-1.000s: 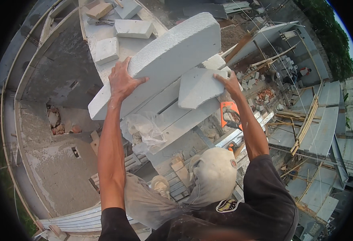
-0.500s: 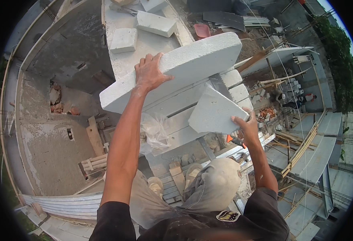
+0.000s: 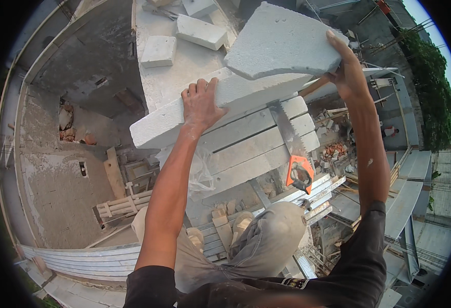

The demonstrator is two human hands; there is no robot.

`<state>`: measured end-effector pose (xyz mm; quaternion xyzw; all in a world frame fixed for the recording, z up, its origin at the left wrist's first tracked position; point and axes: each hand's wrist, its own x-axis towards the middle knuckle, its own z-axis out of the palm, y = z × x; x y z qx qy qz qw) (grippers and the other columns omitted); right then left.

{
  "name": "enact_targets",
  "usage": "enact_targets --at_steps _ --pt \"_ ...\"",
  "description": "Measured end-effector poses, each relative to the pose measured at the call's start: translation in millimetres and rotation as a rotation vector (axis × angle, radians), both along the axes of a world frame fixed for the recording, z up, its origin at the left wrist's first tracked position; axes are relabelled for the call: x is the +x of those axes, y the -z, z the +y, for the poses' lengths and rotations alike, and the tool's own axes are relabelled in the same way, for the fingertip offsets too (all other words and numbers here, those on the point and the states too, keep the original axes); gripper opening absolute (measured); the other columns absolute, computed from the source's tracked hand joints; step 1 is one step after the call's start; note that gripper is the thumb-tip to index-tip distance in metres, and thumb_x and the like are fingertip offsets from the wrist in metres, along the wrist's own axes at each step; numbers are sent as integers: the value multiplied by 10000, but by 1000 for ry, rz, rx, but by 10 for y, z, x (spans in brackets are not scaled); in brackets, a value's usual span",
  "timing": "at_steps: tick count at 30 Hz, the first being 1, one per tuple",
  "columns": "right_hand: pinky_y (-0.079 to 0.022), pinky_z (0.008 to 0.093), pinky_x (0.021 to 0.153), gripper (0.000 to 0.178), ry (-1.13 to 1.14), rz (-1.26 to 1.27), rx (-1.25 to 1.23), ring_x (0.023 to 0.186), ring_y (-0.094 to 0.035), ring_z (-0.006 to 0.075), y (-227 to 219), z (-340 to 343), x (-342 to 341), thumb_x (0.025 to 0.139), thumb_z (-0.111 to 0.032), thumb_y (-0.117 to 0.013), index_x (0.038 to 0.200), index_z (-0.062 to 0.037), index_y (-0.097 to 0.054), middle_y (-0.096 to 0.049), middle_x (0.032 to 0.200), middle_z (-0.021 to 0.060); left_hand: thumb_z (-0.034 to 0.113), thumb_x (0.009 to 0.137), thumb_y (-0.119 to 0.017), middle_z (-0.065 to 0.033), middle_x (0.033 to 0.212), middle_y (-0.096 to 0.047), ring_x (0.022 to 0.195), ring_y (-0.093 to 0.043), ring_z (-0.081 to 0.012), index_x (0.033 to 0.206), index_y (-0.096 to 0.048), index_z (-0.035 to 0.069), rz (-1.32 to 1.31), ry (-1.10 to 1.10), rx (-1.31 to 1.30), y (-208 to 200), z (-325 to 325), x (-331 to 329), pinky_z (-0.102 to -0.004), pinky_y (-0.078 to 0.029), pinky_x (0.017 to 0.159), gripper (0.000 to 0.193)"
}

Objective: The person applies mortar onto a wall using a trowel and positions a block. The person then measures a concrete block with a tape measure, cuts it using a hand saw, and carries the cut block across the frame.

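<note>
Grey-white aerated concrete all round. Landmark = long block (image 3: pixel 225 110), lying flat across top of stacked blocks (image 3: pixel 256 149), slanting from lower left to upper right.

L hand (image 3: pixel 201 105) sits on long block's top face approx mid-length, palm down, fingers (image 3: pixel 197 88) curled over far edge, gripping it. R hand (image 3: pixel 346 72) is up & right of long block, closed round right end of cut piece (image 3: pixel 282 43) – thumb on top near edge, rest of fingers under, hidden. Cut piece = flat slab w/ one curved edge, held tilted just above long block's right half; can't tell if touching it or clear.

Handsaw (image 3: pixel 292 154) leans vs. stack below long block, blade up, orange handle (image 3: pixel 300 174) down, near person's knee (image 3: pixel 277 226).

Beyond long block's far side: white ledge (image 3: pixel 184 66) w/ loose blocks – one squarish (image 3: pixel 158 51), one oblong (image 3: pixel 201 32), both well apart from hands. Left of long block & far below: bare concrete floor (image 3: pixel 56 195), timber bits. Right & below: scaffold planks (image 3: pixel 405 190), rubble.
</note>
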<state>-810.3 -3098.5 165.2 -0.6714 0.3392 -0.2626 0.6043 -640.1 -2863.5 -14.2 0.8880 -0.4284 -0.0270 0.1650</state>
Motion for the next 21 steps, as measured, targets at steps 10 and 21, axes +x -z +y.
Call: enact_targets --at_steps 10,21 --pt "-521 383 913 801 -45 146 -245 1154 -584 307 945 153 332 872 -338 -716 1459 14 -299 -406 1440 261 491 666 -816 -110 1188 -505 1146 -463 -299 1413 -453 110 -3 -3 -17 102 76 93 -459 -310 1033 914" --pt "-392 468 923 717 -349 1081 -873 1125 -500 326 2396 1503 -3040 656 -253 -837 1267 -111 -490 -499 1236 130 476 660 -833 -99 1210 -496 1149 -474 -296 1430 -443 111 -32 65 14 207 -47 210 -479 -359 986 937"
